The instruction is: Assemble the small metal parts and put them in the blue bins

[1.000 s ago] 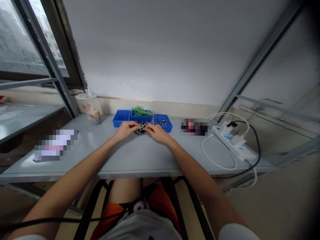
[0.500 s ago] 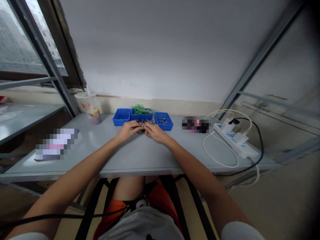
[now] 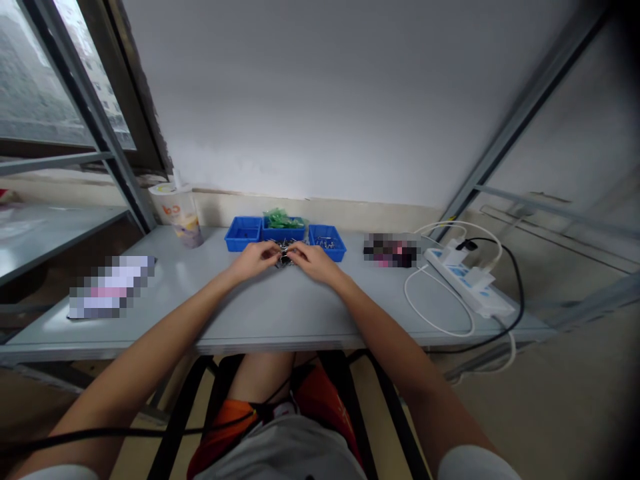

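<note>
Many thin, silvery metal pieces [image 3: 285, 263] lie heaped on the grey tabletop [image 3: 295, 310] between my left grip [image 3: 254, 260] and right grip [image 3: 315, 262]. Both have fingers curled together at the heap; whether either pinches a piece, I can't tell. Small metal bits fill part of a blue rectangular plastic tray [image 3: 334, 255] beyond my right grip. Plenty seems left to handle; what's done, I can't judge.

Half a second ago our fingertips meet; now our left hand [image 3: 255, 260] and right hand [image 3: 314, 261] sit slightly apart, and more of the metal pile [image 3: 285, 261] shows between them (any pinched piece is too small to make out). Our right fingers, curled lower then, now sit higher.
</note>
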{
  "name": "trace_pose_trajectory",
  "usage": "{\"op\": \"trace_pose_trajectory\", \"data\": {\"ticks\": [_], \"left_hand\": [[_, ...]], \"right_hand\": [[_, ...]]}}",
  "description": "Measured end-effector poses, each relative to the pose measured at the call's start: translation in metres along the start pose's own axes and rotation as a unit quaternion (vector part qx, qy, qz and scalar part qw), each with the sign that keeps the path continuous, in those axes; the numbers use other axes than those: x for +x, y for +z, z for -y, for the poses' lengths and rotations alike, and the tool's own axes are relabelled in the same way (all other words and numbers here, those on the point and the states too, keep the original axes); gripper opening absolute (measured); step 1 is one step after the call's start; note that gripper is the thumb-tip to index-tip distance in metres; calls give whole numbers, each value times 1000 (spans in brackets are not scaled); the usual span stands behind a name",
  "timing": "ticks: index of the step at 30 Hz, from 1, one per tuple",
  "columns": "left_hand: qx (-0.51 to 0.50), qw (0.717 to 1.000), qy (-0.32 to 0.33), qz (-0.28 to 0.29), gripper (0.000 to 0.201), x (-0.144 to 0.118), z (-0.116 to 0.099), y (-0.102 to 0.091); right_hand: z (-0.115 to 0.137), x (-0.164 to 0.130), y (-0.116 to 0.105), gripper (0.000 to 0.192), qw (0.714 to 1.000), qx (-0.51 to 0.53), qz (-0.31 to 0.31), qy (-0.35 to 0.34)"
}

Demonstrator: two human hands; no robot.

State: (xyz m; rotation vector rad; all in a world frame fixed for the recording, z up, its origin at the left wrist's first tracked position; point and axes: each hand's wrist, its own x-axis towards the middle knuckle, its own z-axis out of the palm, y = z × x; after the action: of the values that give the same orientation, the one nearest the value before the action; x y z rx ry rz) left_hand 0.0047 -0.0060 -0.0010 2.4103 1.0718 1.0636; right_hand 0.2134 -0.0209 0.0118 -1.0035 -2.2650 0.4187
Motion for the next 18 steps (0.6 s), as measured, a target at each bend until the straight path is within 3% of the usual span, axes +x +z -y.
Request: {"op": "trace_pose_trajectory", "data": {"ticks": [5,13,18], "left_hand": [[37,999,19,18,28,0,0,-1],[-12,999,43,5,30,-1,-5,0],[-30,997,66,-8,29,-2,-8,2]], "right_hand": [[-4,0,-4,24,999,-24,30,-6],[-6,0,7,22,994,-26,103,-15],[-6,0,10,22,995,-9,96,-29]]}}
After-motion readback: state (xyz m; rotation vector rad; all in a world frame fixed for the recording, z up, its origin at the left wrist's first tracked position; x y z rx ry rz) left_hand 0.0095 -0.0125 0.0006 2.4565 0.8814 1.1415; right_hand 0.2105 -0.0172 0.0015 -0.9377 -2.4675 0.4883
